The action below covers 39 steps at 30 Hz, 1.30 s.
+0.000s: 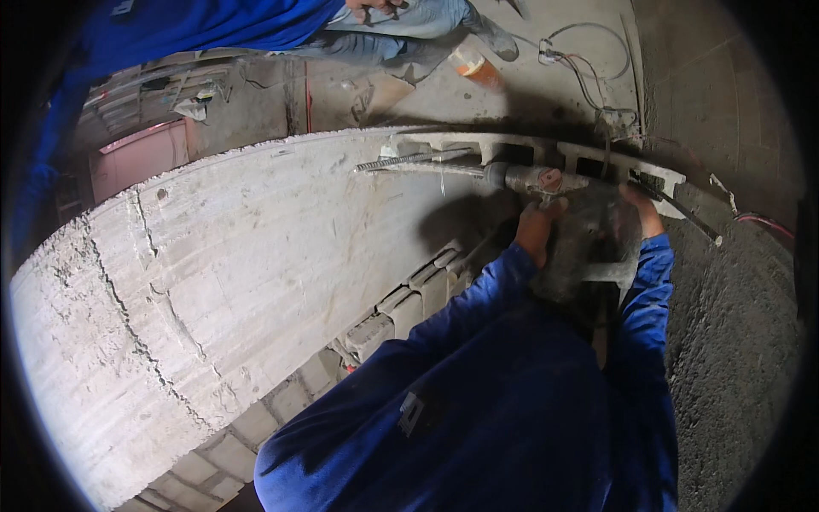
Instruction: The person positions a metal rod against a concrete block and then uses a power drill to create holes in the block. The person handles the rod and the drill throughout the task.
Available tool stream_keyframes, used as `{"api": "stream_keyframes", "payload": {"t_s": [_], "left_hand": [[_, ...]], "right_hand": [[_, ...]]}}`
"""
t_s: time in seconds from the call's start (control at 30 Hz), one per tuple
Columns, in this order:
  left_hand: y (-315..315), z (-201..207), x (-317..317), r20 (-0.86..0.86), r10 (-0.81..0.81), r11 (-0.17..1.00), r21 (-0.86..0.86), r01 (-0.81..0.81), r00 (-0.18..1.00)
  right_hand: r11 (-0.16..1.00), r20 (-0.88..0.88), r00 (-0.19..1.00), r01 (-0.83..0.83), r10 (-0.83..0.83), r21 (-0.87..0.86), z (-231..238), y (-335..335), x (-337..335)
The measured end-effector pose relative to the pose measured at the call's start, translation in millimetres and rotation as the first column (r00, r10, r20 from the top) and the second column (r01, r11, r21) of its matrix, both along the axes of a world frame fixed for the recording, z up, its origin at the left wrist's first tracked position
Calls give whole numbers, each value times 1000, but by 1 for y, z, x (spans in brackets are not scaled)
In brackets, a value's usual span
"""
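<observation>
My left hand (537, 232) is closed on the front part of a grey, dusty rotary hammer drill (522, 177) with a red label. Its dark nose points left toward ribbed steel bars (414, 159) lying along the top of the concrete wall. At the drill's back end, my right hand (644, 212) grips it, with part of the fingers hidden behind the tool. Beneath the drill runs a row of hollow concrete block (510, 154) with open cells. A thin steel rod (695, 222) sticks out past my right hand.
A pale concrete wall (247, 264) with cracks spans the left. Grey blocks (401, 307) stand along its near side. Rough mortar (725, 341) covers the right. Beyond the wall are another person's jeans (409, 26), an orange container (478, 68) and looped cables (589, 72).
</observation>
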<state>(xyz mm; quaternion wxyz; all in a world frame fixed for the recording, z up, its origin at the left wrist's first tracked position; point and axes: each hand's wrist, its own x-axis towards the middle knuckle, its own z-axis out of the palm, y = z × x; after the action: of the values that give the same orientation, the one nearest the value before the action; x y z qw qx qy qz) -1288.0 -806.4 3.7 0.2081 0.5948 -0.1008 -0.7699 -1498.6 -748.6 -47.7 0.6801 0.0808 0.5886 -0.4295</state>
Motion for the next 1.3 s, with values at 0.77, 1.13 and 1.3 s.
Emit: {"api": "stream_keyframes", "payload": {"t_s": [0.77, 1.13, 1.3], "left_hand": [[-2, -8, -2, 68, -25, 999, 20, 24, 997], [0, -11, -1, -29, 33, 999, -8, -33, 999], [-3, -12, 1, -11, 9, 1000, -2, -9, 1000]], "right_hand": [[992, 81, 990, -112, 117, -55, -7, -6, -12], [991, 55, 990, -131, 131, -10, 4, -12, -12], [989, 69, 987, -145, 143, 22, 0, -11, -13]]}}
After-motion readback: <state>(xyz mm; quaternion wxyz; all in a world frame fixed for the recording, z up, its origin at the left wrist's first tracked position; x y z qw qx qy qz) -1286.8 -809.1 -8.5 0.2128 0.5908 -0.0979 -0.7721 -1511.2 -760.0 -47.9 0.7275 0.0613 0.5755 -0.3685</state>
